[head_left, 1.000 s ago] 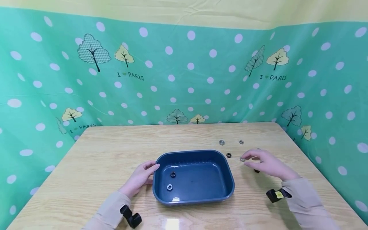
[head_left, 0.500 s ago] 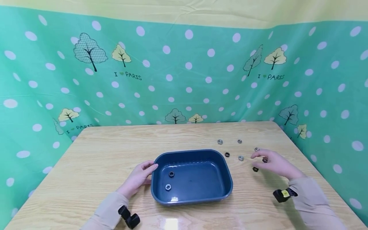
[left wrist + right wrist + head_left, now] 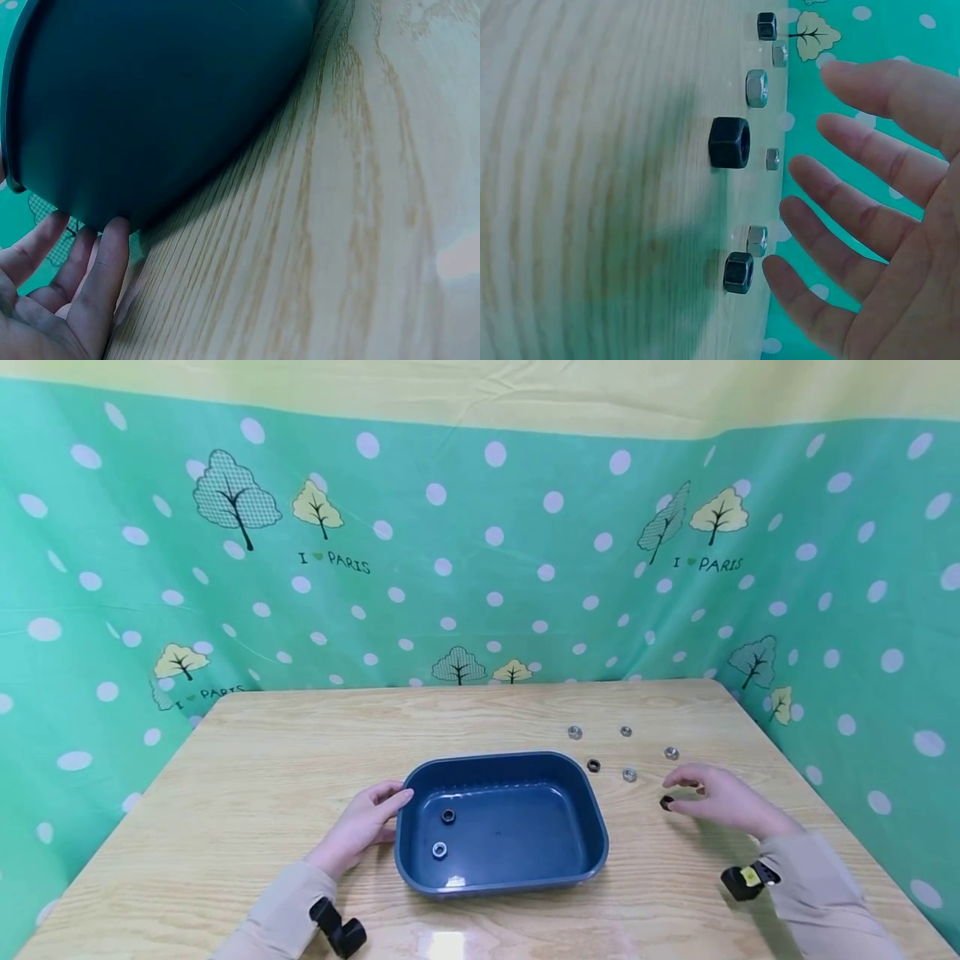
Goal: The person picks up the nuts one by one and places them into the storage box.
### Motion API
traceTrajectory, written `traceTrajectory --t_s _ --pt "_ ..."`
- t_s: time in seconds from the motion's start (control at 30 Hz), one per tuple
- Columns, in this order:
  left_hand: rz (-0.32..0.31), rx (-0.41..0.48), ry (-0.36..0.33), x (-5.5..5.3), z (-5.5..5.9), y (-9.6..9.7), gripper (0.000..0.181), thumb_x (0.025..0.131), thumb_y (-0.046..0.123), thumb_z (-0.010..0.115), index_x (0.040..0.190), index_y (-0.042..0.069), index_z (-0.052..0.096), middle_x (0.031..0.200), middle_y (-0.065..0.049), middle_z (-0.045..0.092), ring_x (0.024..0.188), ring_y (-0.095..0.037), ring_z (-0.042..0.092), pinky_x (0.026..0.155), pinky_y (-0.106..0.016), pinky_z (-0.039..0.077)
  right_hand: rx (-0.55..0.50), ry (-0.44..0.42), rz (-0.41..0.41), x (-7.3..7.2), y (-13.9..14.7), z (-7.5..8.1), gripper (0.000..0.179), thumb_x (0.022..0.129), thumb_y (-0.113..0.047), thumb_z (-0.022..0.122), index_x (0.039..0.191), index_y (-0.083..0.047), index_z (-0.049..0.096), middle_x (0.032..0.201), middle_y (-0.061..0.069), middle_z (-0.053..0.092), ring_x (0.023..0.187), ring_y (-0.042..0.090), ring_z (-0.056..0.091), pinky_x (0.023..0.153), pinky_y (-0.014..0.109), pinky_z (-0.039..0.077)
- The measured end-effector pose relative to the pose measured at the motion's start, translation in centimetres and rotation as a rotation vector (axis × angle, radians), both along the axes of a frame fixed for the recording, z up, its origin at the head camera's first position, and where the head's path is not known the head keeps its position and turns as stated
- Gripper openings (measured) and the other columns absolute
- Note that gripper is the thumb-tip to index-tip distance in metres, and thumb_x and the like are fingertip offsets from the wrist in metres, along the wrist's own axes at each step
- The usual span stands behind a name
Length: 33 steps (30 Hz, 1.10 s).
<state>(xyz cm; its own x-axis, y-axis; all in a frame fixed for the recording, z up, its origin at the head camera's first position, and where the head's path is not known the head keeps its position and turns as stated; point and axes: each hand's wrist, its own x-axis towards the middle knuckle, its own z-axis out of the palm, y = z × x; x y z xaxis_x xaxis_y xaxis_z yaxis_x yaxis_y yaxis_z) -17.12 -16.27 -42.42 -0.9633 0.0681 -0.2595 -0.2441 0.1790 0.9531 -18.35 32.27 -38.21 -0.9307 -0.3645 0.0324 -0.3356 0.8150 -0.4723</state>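
Blue plastic forms the tray point(image 3: 502, 885) whose end wall the left hand point(image 3: 366, 822) pinches; beyond those fingertips, two hex nuts point(image 3: 435, 853) lie inside. The right hand point(image 3: 716, 797) spreads its fingers just beside a black hex nut point(image 3: 729, 142); past them, silver hex nuts point(image 3: 756, 88) dot the wood-grain table point(image 3: 247, 777).

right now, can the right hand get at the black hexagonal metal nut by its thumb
Likely yes: the right hand holds nothing, its fingers are apart, and nothing visible blocks the black nut.
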Motion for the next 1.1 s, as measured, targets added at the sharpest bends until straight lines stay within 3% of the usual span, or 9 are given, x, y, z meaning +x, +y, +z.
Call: traceTrajectory --t_s 0.27,0.47,0.83,1.1 --pt "0.003 0.003 0.005 0.0 0.0 0.0 0.047 0.094 0.035 0.057 0.125 0.000 0.054 0.122 -0.015 0.059 0.102 -0.019 0.058 0.082 -0.040 0.057 -0.005 -0.032 -0.004 0.3 0.2 -0.2 0.028 0.078 -0.016 0.074 0.101 -0.003 0.066 0.105 0.014 0.065 0.097 0.036 0.059 0.083 0.054 0.050" --pt "0.012 0.005 0.008 0.1 -0.2 0.0 0.046 0.094 0.034 0.057 0.125 0.000 0.055 0.122 -0.015 0.058 0.102 -0.019 0.058 0.081 -0.039 0.058 0.025 -0.045 -0.025 0.3 0.2 -0.7 0.027 0.077 -0.015 0.075 0.100 -0.004 0.065 0.101 0.010 0.065 0.093 0.029 0.059 0.080 0.047 0.050" --pt "0.016 0.012 0.022 0.2 -0.5 0.0 0.044 0.094 0.033 0.057 0.123 -0.001 0.056 0.117 -0.013 0.060 0.099 -0.018 0.059 0.079 -0.038 0.058 0.027 -0.107 -0.095 0.3 0.1 -1.7 0.027 0.077 -0.010 0.074 0.101 -0.001 0.064 0.100 0.011 0.064 0.094 0.029 0.058 0.077 0.040 0.050" --pt "0.021 0.003 0.030 0.3 -0.7 0.1 0.046 0.094 0.034 0.057 0.124 0.000 0.055 0.119 -0.014 0.060 0.100 -0.018 0.059 0.080 -0.039 0.058 0.041 -0.088 -0.118 0.2 -0.1 -2.0 0.024 0.077 -0.009 0.073 0.098 -0.001 0.064 0.097 0.011 0.065 0.092 0.028 0.059 0.078 0.042 0.050"
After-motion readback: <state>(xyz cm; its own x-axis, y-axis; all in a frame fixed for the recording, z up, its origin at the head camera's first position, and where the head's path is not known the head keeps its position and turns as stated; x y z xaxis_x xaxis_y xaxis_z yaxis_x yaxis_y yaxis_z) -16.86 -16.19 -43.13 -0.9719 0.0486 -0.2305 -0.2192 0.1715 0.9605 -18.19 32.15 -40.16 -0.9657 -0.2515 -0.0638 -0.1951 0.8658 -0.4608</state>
